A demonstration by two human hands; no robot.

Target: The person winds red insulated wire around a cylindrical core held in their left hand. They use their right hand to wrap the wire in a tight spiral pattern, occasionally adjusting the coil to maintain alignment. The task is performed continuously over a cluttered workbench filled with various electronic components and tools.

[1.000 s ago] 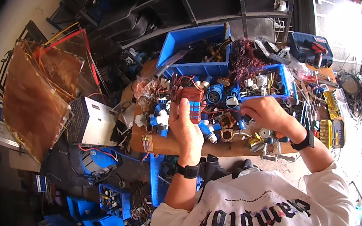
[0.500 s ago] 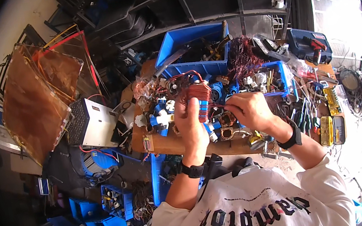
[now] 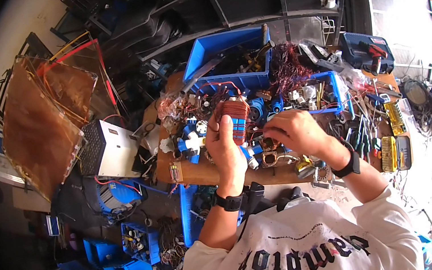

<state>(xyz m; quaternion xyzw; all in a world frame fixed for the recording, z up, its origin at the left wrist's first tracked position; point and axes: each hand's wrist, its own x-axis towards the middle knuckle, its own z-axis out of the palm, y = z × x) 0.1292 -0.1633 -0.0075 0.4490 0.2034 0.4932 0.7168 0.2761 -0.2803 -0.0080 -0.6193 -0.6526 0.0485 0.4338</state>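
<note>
My left hand (image 3: 224, 150) is wrapped around a copper wire coil (image 3: 236, 113), its thumb lying along the near side. Blue parts show on the coil's right and lower side, and a loose wire loop arches over its top. Just to the right, my right hand (image 3: 299, 133) has thumb and forefinger pinched together on a thin wire (image 3: 256, 130) that runs out from the coil. The fingertips partly hide the wire's end. Both hands are held above the near part of a cluttered wooden workbench (image 3: 199, 173).
A large blue bin (image 3: 232, 81) of parts stands at the bench's back, with a heap of dark red wire (image 3: 289, 64) beside it. Further right are a smaller blue tray (image 3: 343, 95), several hand tools and an open case (image 3: 368, 53) with a red drill. A white metal box (image 3: 114, 147) sits left.
The coil has turned in my left hand, so more of its blue part faces up. My right hand has shifted slightly left, staying at the wire.
</note>
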